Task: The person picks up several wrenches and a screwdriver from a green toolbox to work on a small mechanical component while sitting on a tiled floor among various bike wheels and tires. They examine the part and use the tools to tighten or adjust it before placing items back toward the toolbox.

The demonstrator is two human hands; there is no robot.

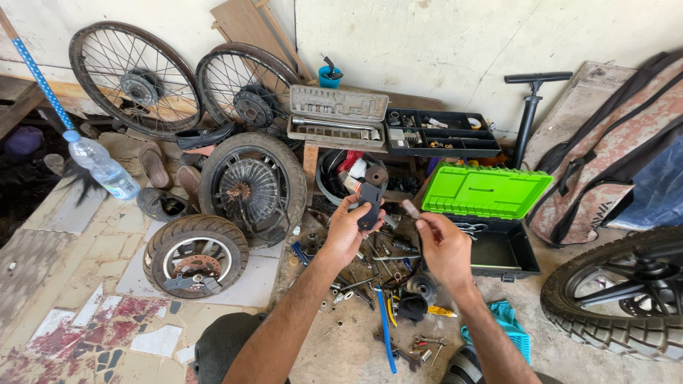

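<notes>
The left hand (346, 231) is raised in front of the green-lidded toolbox (486, 190) and grips a small black part (369, 204), a flat bracket-like piece, between thumb and fingers, just left of that box. The right hand (445, 249) is pinched closed on a short pale bolt-like piece (410, 208), its tip aimed toward the black part but not touching it; a thin dark cable (420, 259) seems to hang below this hand, though where it ends is unclear. Judging from this, the two pieces are not yet joined: both are lifted and lined up, and the fitting itself looks undone.

Below the toolbox and under the hands, the floor (334, 348) is strewn with loose sockets, bolts and a blue-handled tool (385, 331), suggesting disassembly is well advanced and little has been put back. Left of the toolbox lie a spoked tyre wheel (251, 186) and a smaller scooter wheel (196, 254), both off any vehicle. Behind the toolbox a grey socket case (337, 116) and a black parts tray (441, 132) stand open. Right of it a knobby tyre (617, 299) enters the view, and a black floor pump (530, 107) stands against the wall.
</notes>
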